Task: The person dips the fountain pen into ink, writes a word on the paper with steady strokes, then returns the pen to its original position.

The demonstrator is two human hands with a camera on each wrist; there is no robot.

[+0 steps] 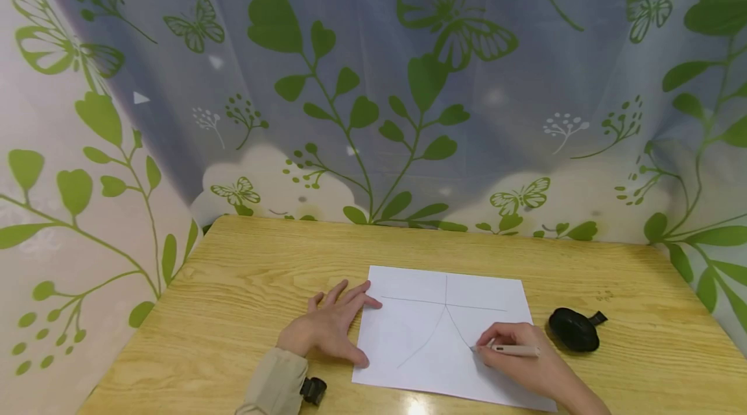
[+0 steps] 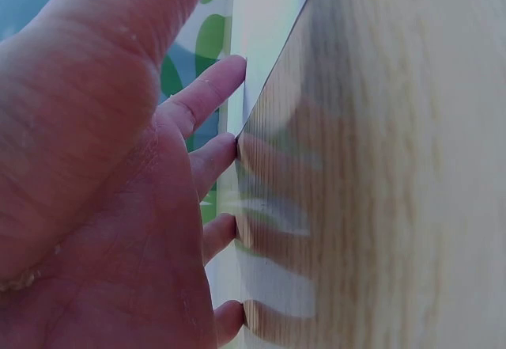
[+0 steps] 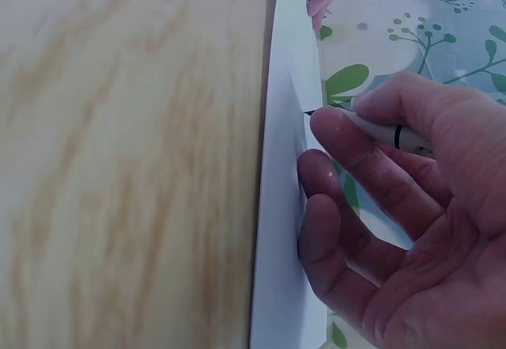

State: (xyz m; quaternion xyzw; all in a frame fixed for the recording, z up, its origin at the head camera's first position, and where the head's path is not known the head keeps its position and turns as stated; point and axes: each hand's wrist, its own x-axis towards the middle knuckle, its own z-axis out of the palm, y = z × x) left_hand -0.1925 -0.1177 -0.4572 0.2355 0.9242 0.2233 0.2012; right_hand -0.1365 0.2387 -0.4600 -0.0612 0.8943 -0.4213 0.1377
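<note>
Flat and spread, the left hand (image 1: 329, 327) presses its straight fingers on the left edge of a white paper sheet (image 1: 408, 331) lying near the wooden tabletop's (image 1: 245, 285) front edge. Over the sheet's lower right part, the right hand (image 1: 519, 353) pinches a slim beige pen (image 1: 513, 350), tip on a drawn curve.

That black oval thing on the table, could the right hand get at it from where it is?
Probably yes. The black oval object lies on bare table just beside the right hand, with nothing between them. That hand holds a pen on the paper, so it would need freeing first.
</note>
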